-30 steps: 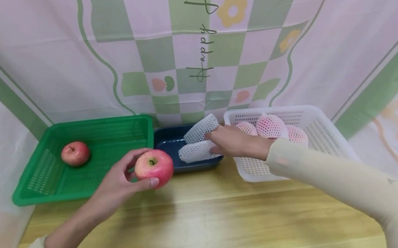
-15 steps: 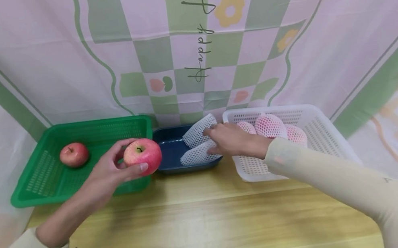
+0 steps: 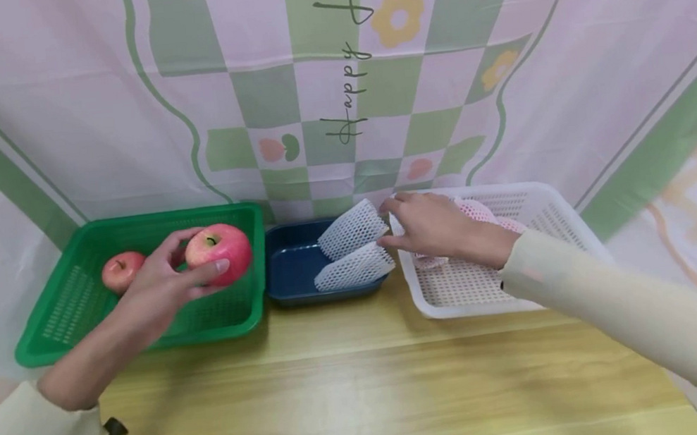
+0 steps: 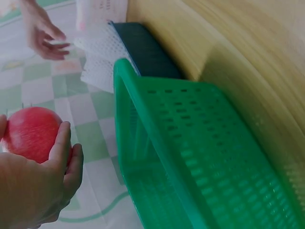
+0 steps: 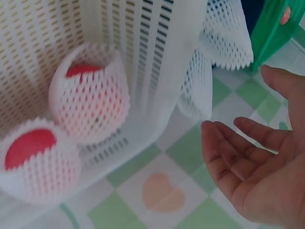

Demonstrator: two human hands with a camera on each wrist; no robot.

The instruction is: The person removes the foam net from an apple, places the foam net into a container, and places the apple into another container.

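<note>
My left hand point(image 3: 161, 287) grips a bare red apple point(image 3: 227, 253) over the right part of the green basket point(image 3: 252, 321). Thumb and fingers wrap its sides in the left wrist view too. A second apple point(image 3: 120, 273) lies in that basket, partly behind the hand. My right hand point(image 3: 435, 226) is over the left rim of the white basket point(image 3: 424, 302), fingers loosely bent with nothing between them. Just left of its fingertips, two white foam net sleeves point(image 3: 350, 231) lean in the dark blue tray point(image 3: 294, 280).
Inside the white basket sit apples in foam nets point(image 5: 90, 107), partly covered by the right arm in the head view. The three containers stand in a row along the back of the wooden table point(image 3: 353, 387), against a checkered curtain point(image 3: 323, 92).
My left hand has carried the apple left, from beside the blue tray to over the green basket. My right hand has let go of the foam net sleeves and drawn back to the right.
</note>
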